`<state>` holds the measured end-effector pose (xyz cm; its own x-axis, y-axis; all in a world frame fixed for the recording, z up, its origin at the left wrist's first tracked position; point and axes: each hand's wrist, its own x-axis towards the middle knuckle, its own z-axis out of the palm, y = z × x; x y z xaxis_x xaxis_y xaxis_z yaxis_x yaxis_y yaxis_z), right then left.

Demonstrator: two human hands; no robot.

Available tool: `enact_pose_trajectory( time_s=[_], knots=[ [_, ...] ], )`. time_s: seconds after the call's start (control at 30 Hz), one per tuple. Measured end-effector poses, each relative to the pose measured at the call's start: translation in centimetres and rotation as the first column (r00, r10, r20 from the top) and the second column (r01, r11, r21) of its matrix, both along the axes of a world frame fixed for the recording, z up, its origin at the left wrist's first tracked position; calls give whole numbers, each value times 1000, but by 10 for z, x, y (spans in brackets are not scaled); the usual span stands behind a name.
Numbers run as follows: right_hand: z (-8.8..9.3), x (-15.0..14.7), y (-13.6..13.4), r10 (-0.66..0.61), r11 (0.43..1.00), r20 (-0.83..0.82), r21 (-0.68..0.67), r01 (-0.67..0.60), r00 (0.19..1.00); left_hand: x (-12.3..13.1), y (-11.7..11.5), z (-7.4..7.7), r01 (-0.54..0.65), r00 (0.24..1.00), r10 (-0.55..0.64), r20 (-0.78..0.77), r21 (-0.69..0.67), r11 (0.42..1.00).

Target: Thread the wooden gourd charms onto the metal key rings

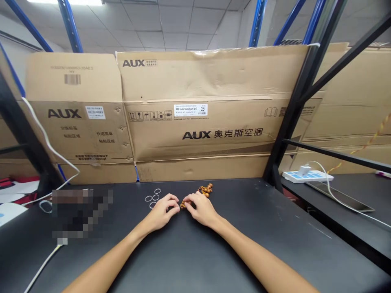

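With the meeting point of the fingertips taken as clock centre, both hands were working low over the black tabletop (189,260). Left hand (165,211), at 9 o'clock: fingers curled, thumb and forefinger nearly together beside the beads; could not tell if anything was pinched between them. Right hand (200,207), at 3 o'clock: closed in a pinch on brown beads (209,186), which showed at its fingertips and again beyond its knuckles at 2 o'clock. Hand hid the middle, so could not tell whether it was 1 string.

Between 9 and 10 o'clock, just beside the left hand, lay 4 thin pale rings (148,198), the lowest near the fingers. Blurred-out object (82,211) sat well apart at 9 o'clock; white cable (42,264) ran from it towards 8.

At 12 o'clock stood a wide AUX carton (198,89). Between 2 and 3, on the neighbouring surface: power strip (293,176) with white plug (304,170).
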<state>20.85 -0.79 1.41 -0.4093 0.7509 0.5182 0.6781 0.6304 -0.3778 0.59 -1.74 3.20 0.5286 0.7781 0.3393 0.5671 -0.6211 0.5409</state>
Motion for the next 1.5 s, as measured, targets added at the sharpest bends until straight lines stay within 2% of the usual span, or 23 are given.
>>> enact_pose_trajectory(
  time_s=[0.17, 0.33, 0.5, 0.6, 0.7, 0.87, 1.1, 1.4, 1.5],
  knots=[
    [-2, 1, 0, -4, 1000, 42, 1, 4, 999, -2, 2, -6, -33, 997, 41, -67, 118, 992],
    [0, -2, -3, -12, 993, 43, 121, 7, 999, -4, 1, -12, -119, 968, 174, -180, 278, 953],
    [0, -6, -7, 111, 992, 137, 46, -118, 984, 2, -5, -9, -29, 943, 141, -301, 350, 936],
    [-4, -5, -6, 98, 995, 163, 10, -101, 982, 3, -5, -11, 1, 941, 121, -317, 359, 933],
    [-9, -3, -3, 31, 998, 174, -52, -22, 984, -1, -1, -17, -27, 948, 130, -289, 334, 942],
    [-11, 0, 0, 38, 985, 233, -171, 3, 972, -6, 3, -23, -74, 944, 150, -293, 255, 964],
    [-8, -1, -2, 29, 988, 236, -155, 8, 971, -5, 1, -21, -64, 943, 147, -300, 269, 961],
    [-10, 0, -1, 26, 993, 235, -117, 2, 972, -6, 3, -24, -49, 950, 131, -285, 280, 959],
    [-9, 0, -2, 23, 993, 242, -117, 6, 970, -8, 6, -23, -92, 942, 186, -280, 321, 943]
  ],
)
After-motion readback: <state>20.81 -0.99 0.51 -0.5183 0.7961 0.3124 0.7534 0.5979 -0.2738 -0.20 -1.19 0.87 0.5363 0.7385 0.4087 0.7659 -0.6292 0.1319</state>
